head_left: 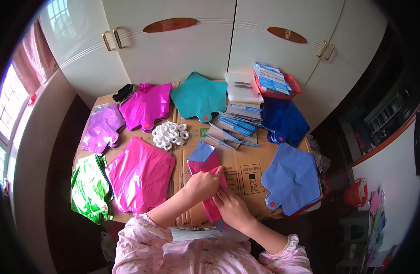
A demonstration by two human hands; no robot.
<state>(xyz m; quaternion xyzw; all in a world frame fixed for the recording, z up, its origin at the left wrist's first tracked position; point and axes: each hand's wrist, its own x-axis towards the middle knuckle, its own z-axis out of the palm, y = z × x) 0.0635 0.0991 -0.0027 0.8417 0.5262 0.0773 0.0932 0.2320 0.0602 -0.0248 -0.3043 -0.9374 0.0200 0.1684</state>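
Note:
On the cardboard-covered table, in front of me, lies a narrow folded bundle of pink and blue foil balloons (211, 162). My left hand (201, 186) is closed over the middle of the bundle, its fingers curled against the pink foil. Below it, my right hand (233, 209) rests along the bundle's right edge, its fingers stretched flat and touching the left hand. A blue tab with a red dot (225, 227) sticks out at the near end. What lies beneath my palms is hidden.
Star-shaped foil stacks surround the work: green (89, 187), pink (140, 173), purple (101, 129), magenta (148, 107), teal (200, 95), dark blue (286, 121) and light blue (292, 180). White rings (169, 134), blue-edged packets (237, 125) and a red basket (294, 86) sit farther back.

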